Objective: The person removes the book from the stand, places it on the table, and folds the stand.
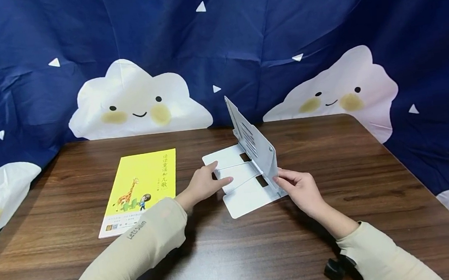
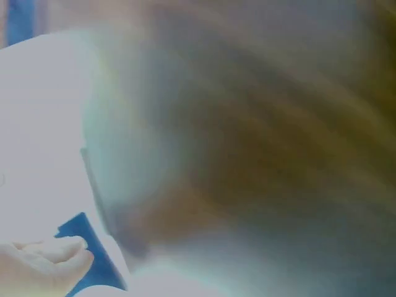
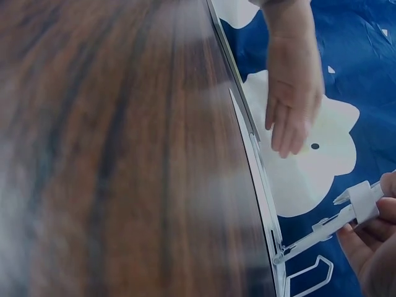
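A white folding book stand (image 1: 256,196) lies on the table, its flat base down and its slotted panel (image 1: 249,139) raised at a steep angle. At the base's left edge is my left hand (image 1: 205,186), thumb and forefinger extended over the white plate. In the right wrist view, that left hand (image 3: 294,99) shows with straight fingers. My right hand (image 1: 303,191) pinches the stand near the lower right corner of the raised panel. The right wrist view shows the right hand (image 3: 374,247) on a white metal support arm (image 3: 322,232) with a wire bracket below. Much of the left wrist view is blurred.
A yellow children's book (image 1: 142,181) with a giraffe lies left of the stand. Beside the right forearm sits a small black object (image 1: 333,270). Behind the brown wooden table (image 1: 238,258) hangs a dark blue curtain (image 1: 236,27) with clouds.
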### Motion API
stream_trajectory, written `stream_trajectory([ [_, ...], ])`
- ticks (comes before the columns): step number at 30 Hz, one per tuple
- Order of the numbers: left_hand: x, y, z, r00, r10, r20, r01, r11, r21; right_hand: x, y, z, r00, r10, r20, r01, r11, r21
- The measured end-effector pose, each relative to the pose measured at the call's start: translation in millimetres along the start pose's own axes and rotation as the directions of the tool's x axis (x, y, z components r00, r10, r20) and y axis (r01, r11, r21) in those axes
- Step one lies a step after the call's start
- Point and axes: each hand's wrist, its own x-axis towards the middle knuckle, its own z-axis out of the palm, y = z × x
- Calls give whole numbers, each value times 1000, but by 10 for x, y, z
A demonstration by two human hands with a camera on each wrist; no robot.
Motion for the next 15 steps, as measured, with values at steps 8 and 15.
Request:
stream_trajectory([
  [8,21,329,-223,996,27,-84,-52,950,-309,-13,30,40,1000,-9,-10,8,1000,-11],
  [15,29,625,-411,986,-21,-164,-76,825,-560,-44,-179,64,1000,-6,-2,6,998,-61],
])
